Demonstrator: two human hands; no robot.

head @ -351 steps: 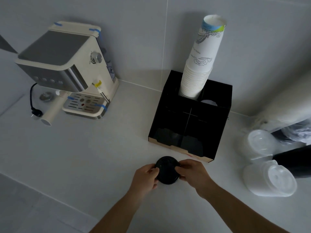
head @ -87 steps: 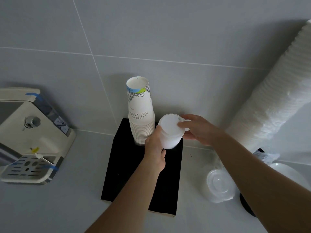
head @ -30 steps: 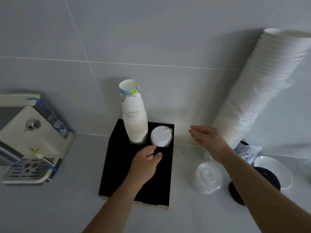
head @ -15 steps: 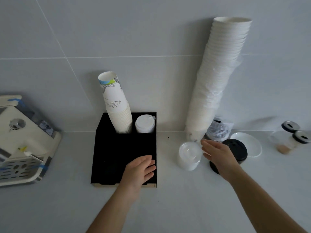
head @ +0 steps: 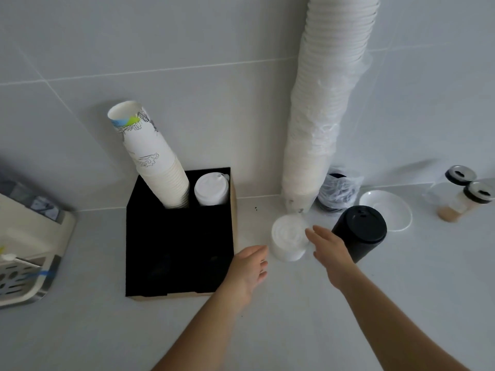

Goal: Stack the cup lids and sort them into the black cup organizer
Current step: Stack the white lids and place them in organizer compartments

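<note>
Clear lid stack (head: 288,241) sits on counter (head: 294,330) just beside organizer's 3 o'clock side, untouched. Right hand (head: 330,249) at its 3 o'clock, fingers loosely spread, tips at stack's edge; contact can't be told. Left hand (head: 247,271) at its 8 o'clock, fingers open, holding nothing. Black cup organizer (head: 178,236): rear compartments hold paper cups (head: 154,162) and white lid stack (head: 211,190). Black lid stack (head: 359,232) at 3 o'clock of right hand. Tall white cup column (head: 321,103) at 12.

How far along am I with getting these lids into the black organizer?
Done: one stack of white lids stands in the black organizer's back right slot. In hand: nothing yet; both the left hand and right hand reach, open, toward the translucent white lid stack. Left: that stack and the black lid stack.
</note>
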